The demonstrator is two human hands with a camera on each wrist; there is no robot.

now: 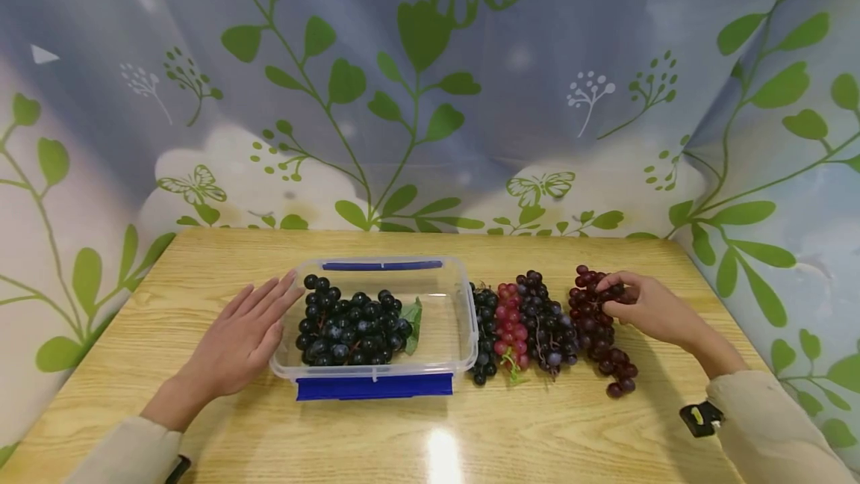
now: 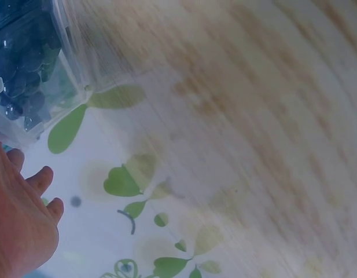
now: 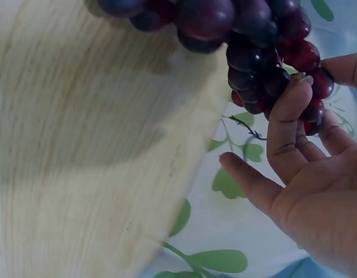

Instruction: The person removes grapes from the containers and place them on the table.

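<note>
My right hand (image 1: pixel 652 308) pinches the upper part of a dark red grape bunch (image 1: pixel 594 331) at the right end of a row. In the right wrist view, the fingers curl around several of its grapes (image 3: pixel 276 75). A clear plastic container (image 1: pixel 437 320) with blue clips stands left of the row, holding a black grape bunch (image 1: pixel 352 327) with a green leaf (image 1: pixel 412 323). My left hand (image 1: pixel 245 342) lies with straight fingers at the container's left side, fingertips right at its rim.
Between the container and the right hand lie a dark green-black bunch (image 1: pixel 484 327), a pinkish-red bunch (image 1: pixel 510 320) and a dark purple bunch (image 1: pixel 547 323). All rest on a light wooden table (image 1: pixel 537 432). A leaf-patterned curtain (image 1: pixel 430 133) hangs behind the table and along its sides.
</note>
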